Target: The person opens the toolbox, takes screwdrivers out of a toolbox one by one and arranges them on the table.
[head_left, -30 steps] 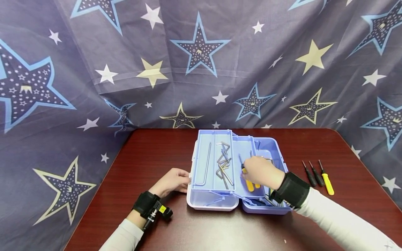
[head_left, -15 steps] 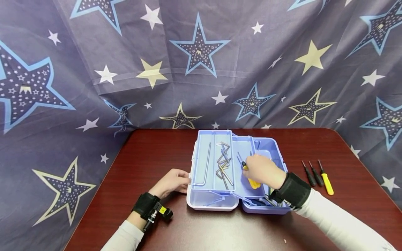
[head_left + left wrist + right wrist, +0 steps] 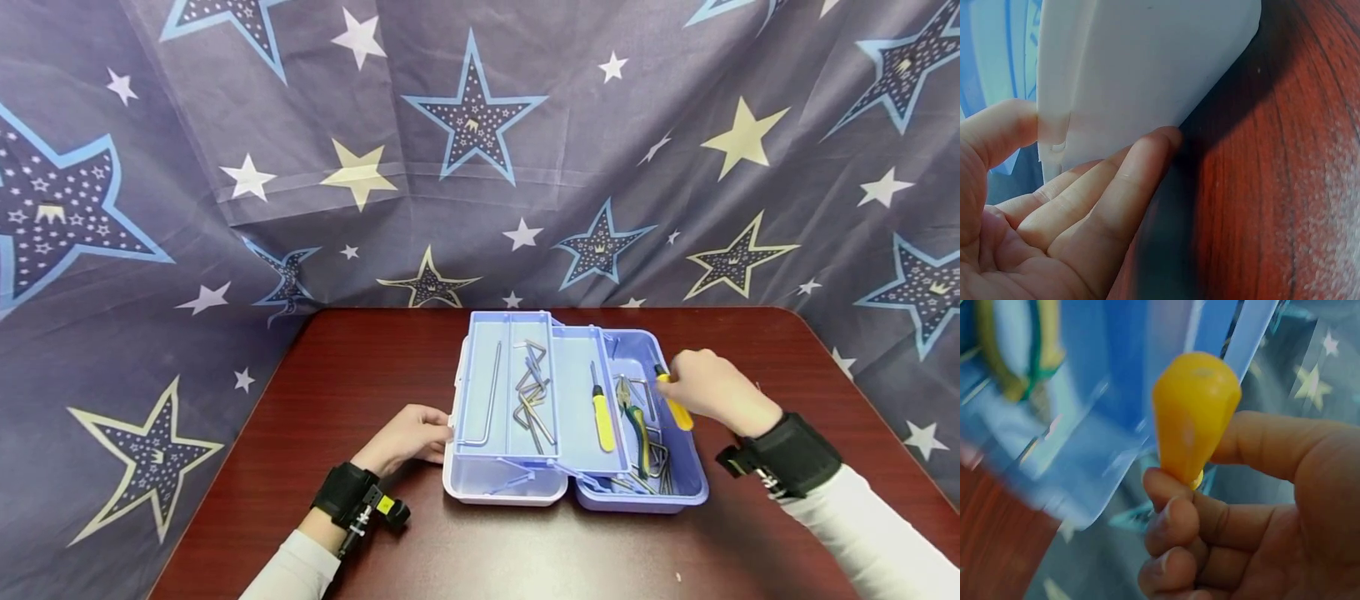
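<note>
My right hand (image 3: 712, 387) holds a screwdriver by its yellow handle (image 3: 678, 411), raised over the right wall of the blue toolbox (image 3: 701, 479). In the right wrist view, the thumb and curled fingers pinch the handle (image 3: 1194, 403), its rounded end facing the camera. Another yellow-handled screwdriver (image 3: 603, 417) lies in the middle tray. Pliers with green and yellow grips (image 3: 639, 437) rest in the deep compartment. On the left, my left hand (image 3: 408, 437) holds the edge of the white lid (image 3: 1141, 69), thumb at the rim and fingers along its outer face.
Several hex keys (image 3: 534, 396) lie in the upper tray, with a long one (image 3: 492, 392) in its left section. More bent metal keys (image 3: 660, 462) sit beside the pliers. The brown table (image 3: 360, 358) ends at a star-patterned cloth (image 3: 480, 250).
My right hand has lifted one yellow screwdriver out of the middle tray and moved right with it. The right arm now covers the screwdrivers on the table. My left hand stays at the lid.
</note>
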A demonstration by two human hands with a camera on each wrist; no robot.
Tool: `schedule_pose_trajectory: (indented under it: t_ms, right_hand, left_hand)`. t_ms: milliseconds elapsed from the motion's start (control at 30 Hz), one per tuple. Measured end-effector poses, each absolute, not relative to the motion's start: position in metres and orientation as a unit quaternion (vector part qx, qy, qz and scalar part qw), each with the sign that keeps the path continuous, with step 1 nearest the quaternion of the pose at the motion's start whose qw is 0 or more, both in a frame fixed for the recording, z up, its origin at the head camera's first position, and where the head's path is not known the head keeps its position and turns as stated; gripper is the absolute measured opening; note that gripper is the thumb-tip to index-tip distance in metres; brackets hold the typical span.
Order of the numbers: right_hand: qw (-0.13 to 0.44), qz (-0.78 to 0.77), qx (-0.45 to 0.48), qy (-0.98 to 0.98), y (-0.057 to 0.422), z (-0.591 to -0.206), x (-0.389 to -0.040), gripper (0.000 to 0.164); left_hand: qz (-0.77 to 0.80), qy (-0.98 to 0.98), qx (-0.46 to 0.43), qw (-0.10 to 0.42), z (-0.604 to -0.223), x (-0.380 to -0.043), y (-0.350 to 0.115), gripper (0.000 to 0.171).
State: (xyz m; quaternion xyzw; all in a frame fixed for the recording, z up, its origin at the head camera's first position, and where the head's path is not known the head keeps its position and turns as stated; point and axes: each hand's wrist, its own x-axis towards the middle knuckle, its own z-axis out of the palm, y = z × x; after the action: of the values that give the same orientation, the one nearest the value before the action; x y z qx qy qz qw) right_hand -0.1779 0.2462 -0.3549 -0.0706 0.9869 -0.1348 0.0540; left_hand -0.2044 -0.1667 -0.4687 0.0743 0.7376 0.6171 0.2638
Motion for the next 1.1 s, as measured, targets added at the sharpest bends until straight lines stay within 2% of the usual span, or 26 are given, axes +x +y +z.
schedule_pose_trajectory:
  t_ms: [100, 300, 633, 1100]
  right_hand:
    - [0.056, -0.138, -0.045, 0.988, 0.269, -0.365, -0.179, 0.037]
    - [0.097, -0.149, -0.009, 0.984, 0.304, -0.394, -0.182, 0.032]
    - [0.124, -0.132, -0.01, 0.983, 0.325, -0.442, -0.179, 0.027]
    - [0.129, -0.115, 0.018, 0.985, 0.32, -0.444, -0.176, 0.026]
  left_hand:
    - [0.616, 0.739, 0.073, 0.263, -0.468, -0.204, -0.168, 0.033]
    - [0.614, 0.742, 0.076, 0.26, -0.466, -0.205, -0.17, 0.033]
    - [0.613, 0.74, 0.077, 0.265, -0.468, -0.204, -0.168, 0.032]
    - [0.613, 0.742, 0.07, 0.263, -0.469, -0.203, -0.166, 0.03]
